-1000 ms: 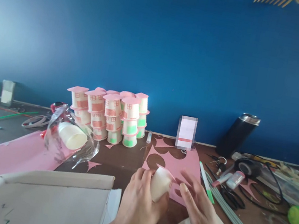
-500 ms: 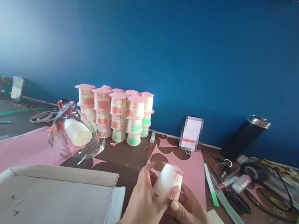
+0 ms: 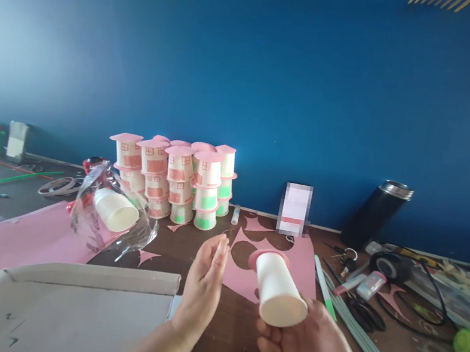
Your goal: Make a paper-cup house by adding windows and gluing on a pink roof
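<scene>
My right hand [image 3: 308,350] grips a white paper cup [image 3: 277,286] with a pink paper disc on its far end; the cup's open mouth points toward me. Just left of the cup, my left hand [image 3: 204,286] is raised with fingers stretched out and holds nothing. Under the cup lies a pink paper sheet with round cut-outs [image 3: 293,259]. A stack of finished cup houses [image 3: 175,180] with pink roofs and drawn windows stands at the back against the blue wall.
A plastic sleeve of plain white cups [image 3: 113,212] lies left on a large pink sheet [image 3: 0,244]. A white cardboard box [image 3: 57,308] sits near left. A black flask [image 3: 374,213], green marker [image 3: 325,286], scissors [image 3: 359,310], tape roll [image 3: 392,265] and cables crowd the right.
The cup was held between both hands; now my left hand has let go and moved left, and my right hand has turned the cup so its mouth faces me.
</scene>
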